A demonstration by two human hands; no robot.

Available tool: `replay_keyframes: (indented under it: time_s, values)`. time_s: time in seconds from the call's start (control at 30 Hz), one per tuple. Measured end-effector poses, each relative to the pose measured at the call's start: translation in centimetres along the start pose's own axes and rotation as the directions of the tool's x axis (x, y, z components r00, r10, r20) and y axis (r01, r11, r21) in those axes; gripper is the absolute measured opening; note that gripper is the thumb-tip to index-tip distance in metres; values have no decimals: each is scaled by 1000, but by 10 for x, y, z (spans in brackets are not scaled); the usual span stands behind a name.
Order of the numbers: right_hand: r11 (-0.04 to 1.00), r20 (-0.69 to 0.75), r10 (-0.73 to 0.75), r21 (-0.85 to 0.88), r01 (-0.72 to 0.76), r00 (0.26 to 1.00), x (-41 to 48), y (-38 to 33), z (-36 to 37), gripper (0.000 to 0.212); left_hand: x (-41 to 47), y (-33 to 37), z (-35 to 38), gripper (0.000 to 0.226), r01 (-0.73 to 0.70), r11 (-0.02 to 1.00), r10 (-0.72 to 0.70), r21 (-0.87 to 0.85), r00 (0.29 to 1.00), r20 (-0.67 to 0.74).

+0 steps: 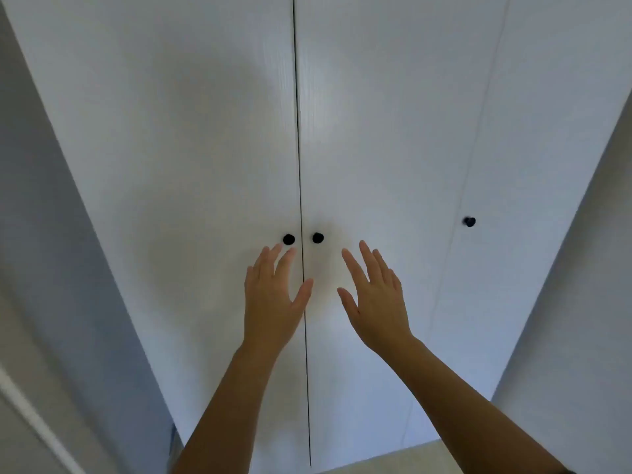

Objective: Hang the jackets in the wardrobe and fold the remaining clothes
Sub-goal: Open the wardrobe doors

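- White wardrobe [376,114] fills the view ahead of us, seen close and from below. All its doors are closed.
- We note a left door [171,148] and a middle door [393,165] meeting at a thin dark seam [300,165] that runs top to bottom. A right door [547,114] lies past a fainter line.
- We count three round black knobs: the left knob [289,239] and the middle knob [318,238] sit on either side of the dark seam, and the far knob [469,221] is well apart to the right.
- Left hand [273,302]: raised, back of the hand towards us, grip spread with fingers straight and thumb out across the seam. Its fingertips lie just below the left knob and hold nothing.
- Right hand [376,302]: raised over the middle door, grip spread with fingers straight. Its fingertips are below and to the right of the middle knob and hold nothing.
- We cannot tell whether either hand touches a door.
- Both forearms are bare.
- A grey wall [41,234] flanks the wardrobe on the left and a pale wall [588,302] on the right. A strip of light floor [393,456] shows at the base.
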State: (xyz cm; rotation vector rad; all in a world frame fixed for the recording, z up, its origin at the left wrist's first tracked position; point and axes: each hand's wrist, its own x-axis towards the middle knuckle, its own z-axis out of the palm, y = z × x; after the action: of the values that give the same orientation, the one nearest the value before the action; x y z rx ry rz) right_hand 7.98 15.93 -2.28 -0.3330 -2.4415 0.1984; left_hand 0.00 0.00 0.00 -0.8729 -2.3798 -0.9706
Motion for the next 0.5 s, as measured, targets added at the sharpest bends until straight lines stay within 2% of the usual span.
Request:
replay_keyframes:
  time_s: [0.23,0.5]
  values:
    - [999,79,-27,-43,31,997,58,2,62,66,61,-43,38,50,-24,999,23,33,999,47]
    - [993,234,-96,-45,110,967,95,18,98,73,99,-57,60,48,-55,997,60,-56,994,92]
